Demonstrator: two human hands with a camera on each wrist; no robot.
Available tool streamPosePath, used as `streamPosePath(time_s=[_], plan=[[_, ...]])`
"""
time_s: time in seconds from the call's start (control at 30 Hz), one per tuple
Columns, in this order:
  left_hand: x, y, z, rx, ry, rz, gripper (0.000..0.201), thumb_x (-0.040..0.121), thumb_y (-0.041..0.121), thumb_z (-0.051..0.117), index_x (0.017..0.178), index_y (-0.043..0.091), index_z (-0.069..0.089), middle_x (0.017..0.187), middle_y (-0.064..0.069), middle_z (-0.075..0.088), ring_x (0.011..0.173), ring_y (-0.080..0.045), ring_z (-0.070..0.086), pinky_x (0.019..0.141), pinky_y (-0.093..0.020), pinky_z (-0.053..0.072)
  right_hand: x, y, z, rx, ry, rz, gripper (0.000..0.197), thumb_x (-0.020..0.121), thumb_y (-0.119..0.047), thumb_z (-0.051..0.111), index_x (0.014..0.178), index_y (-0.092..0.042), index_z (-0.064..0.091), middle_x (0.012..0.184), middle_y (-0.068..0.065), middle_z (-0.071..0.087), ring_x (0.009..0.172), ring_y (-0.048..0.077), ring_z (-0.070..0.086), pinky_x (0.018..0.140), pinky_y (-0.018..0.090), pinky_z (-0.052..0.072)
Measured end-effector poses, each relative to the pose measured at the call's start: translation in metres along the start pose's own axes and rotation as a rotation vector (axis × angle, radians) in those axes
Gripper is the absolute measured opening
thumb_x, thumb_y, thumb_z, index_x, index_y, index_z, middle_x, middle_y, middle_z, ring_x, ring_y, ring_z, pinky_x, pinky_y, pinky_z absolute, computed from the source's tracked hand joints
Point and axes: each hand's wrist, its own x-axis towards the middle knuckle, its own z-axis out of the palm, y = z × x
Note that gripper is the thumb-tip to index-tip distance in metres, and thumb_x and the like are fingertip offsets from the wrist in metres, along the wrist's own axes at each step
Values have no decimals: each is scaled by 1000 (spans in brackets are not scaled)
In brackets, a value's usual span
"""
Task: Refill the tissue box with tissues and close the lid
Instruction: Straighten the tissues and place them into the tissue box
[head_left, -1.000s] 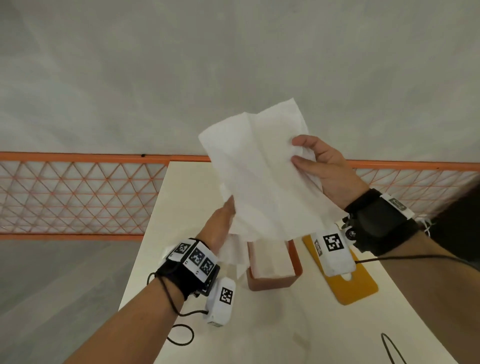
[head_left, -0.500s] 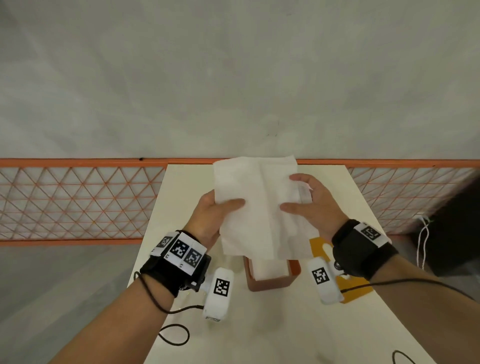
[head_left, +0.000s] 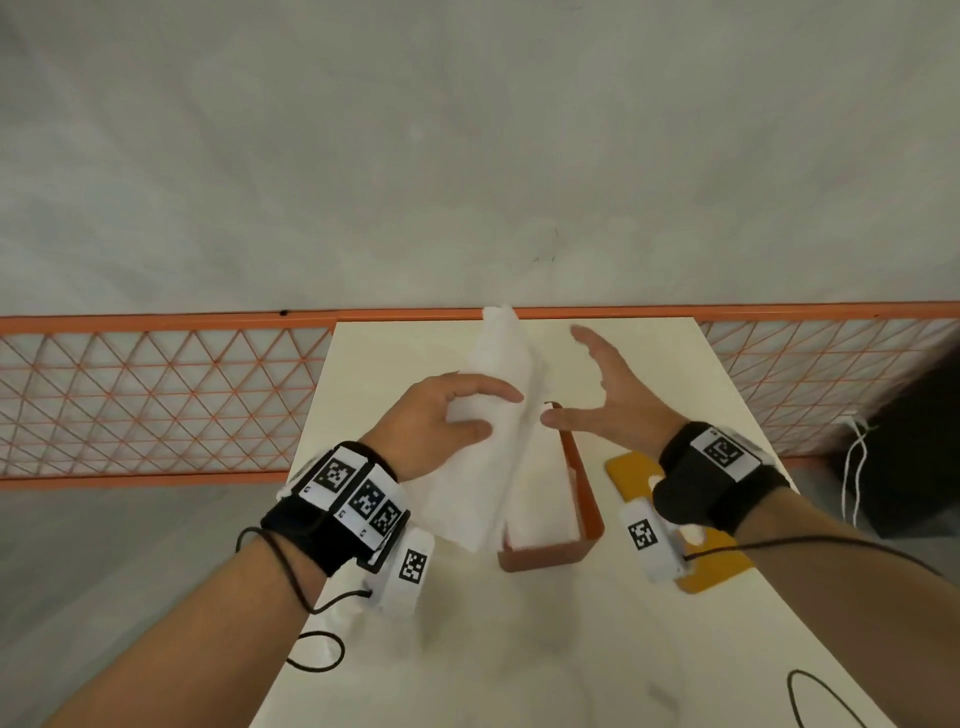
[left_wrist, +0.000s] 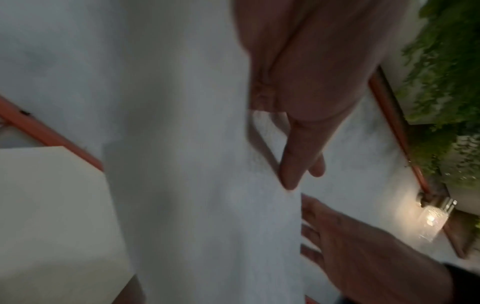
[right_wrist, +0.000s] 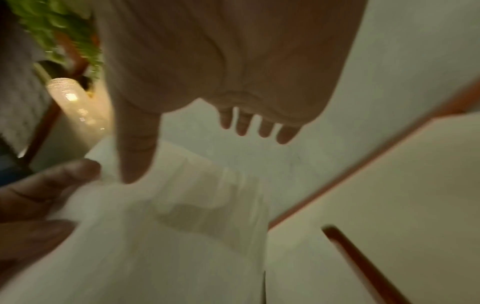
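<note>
The left hand holds the tissue folded into a narrow strip, fingers over its top and thumb beneath, so the sheet stands on edge above the counter, its lower end hanging at the left edge of the box. Held this way, folded to about the width of the box, it looks ready to be laid down inside. The right hand is spread wide and holds nothing; its thumb points at the tissue's right edge, just beside it, and whether it touches I cannot tell. It seems placed to press the fold flat or guide the strip down. The box sits open directly below and between both hands, white tissue already inside. The lid, yellow, lies flat on the counter just right of the box, partly under the right wrist, awaiting the closing step.
</note>
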Motion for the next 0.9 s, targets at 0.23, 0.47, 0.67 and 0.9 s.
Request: streamPosePath(time_s=[0.23, 0.47, 0.67, 0.9], plan=[[-3, 9, -6, 56, -2, 61, 79, 81, 11, 73, 135, 54, 35, 130, 24, 52, 113, -6, 56, 95, -19, 45, 22, -38, -16, -248, -293, -136, 93, 61, -36, 91, 140, -35, 43, 143, -13, 49, 130, 9, 43, 111, 34, 32], [-6, -6, -16, -46, 229, -82, 85, 74, 29, 82, 135, 46, 25, 93, 7, 71, 84, -9, 69, 71, -25, 56, 27, -38, -19, -127, -263, -49, 43, 68, -24, 88, 106, -11, 73, 103, 1, 77, 91, 15, 73, 86, 37, 60], [-16, -26, -27, -584, 196, -166, 28, 85, 37, 65, 108, 21, 67, 80, 5, 75, 76, -15, 69, 67, -28, 55, 18, -29, -35, 182, -223, 49, 34, 77, -10, 80, 111, -11, 72, 104, 5, 77, 89, 19, 75, 72, 25, 60], [-12, -45, -11, -748, 131, -194, 46, 67, 45, 70, 101, 14, 73, 94, -2, 77, 87, -16, 73, 75, -27, 58, 12, -18, -32, 611, -171, 88, 36, 76, -11, 71, 112, -13, 69, 108, 5, 76, 97, 23, 74, 72, 31, 61]])
